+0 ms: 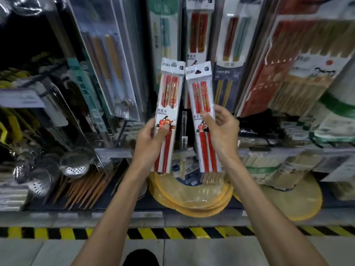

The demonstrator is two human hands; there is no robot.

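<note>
Both hands were gripping, one pack each. Left hand held the left chopstick pack at its lower half, thumb across the printed front, fingers out of sight behind. Right hand held the right chopstick pack the same way, thumb on the front, fingers curled round the right edge.

Packs stood near upright, side by side in front of the shelving, tops leaning together and almost touching. Judgement: low grips kept the labels and the red sticks uncovered, as suits a side-by-side comparison.

Surroundings, largest first:
- Big bamboo bundle hung at upper right, with other carded chopstick sets on pegs across the rack, fronts facing out for browsing.
- Yellow round mats lay stacked on the lower shelf, directly below both packs.
- Perforated ladle sat at lower left among loose wooden chopsticks.
- Header cards on both held packs carried a hang hole, the same kind of header as a similar red set pegged directly behind; probably taken from there.
</note>
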